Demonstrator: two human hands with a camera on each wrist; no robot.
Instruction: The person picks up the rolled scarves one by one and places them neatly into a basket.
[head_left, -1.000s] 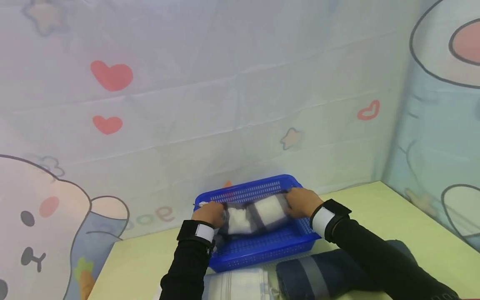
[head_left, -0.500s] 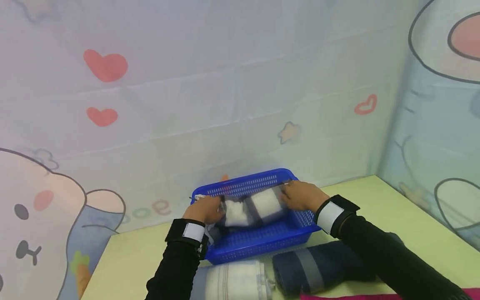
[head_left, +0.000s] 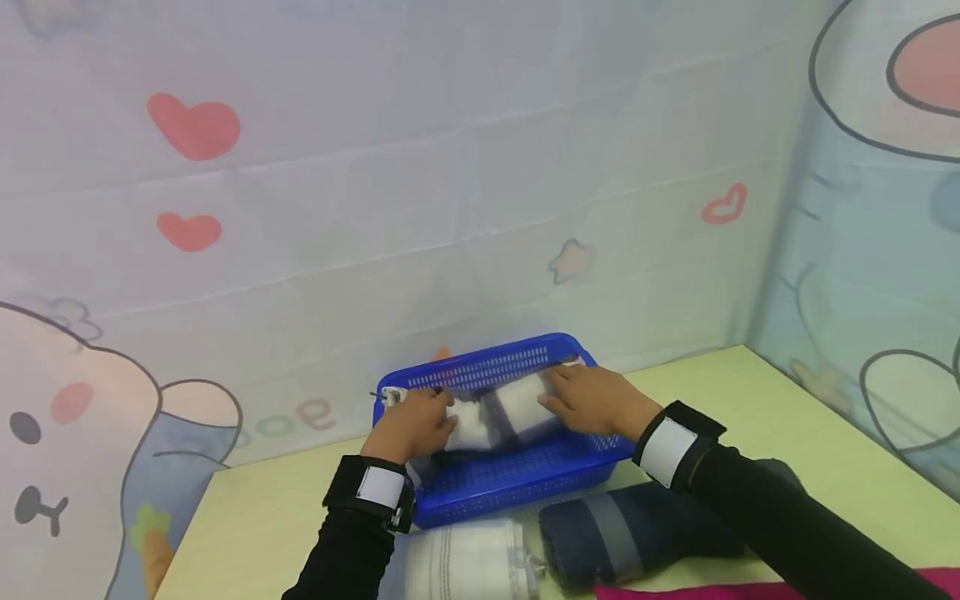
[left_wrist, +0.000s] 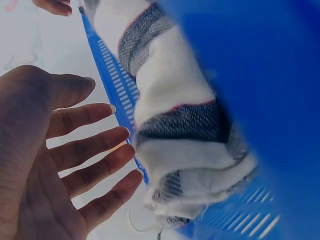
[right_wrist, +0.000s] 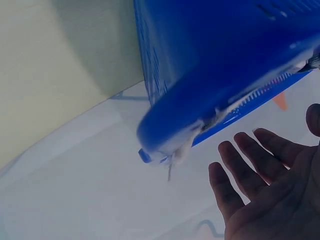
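Your checked cloth (head_left: 525,402), rolled and white with dark bands, lies lengthwise inside the blue basket (head_left: 517,493), between your two hands. Your left hand (head_left: 411,423) is over the basket's left end, its fingers extended and released; the left wrist view shows the fingertips lined up just beside the roll and the basket's rim, the roll running past them. Your right hand (head_left: 596,400) is over the other end, fingers stretched out and released too, reaching across the right end of the roll. Whether those right fingertips brush the fabric is hard to tell, since the right wrist camera sees mostly basket. In front of the basket on the table (head_left: 255,533), you have a folded white striped cloth (head_left: 465,558) and, to its right, a navy roll (head_left: 577,533) with a grey band, partly beneath your right sleeve (head_left: 780,517).
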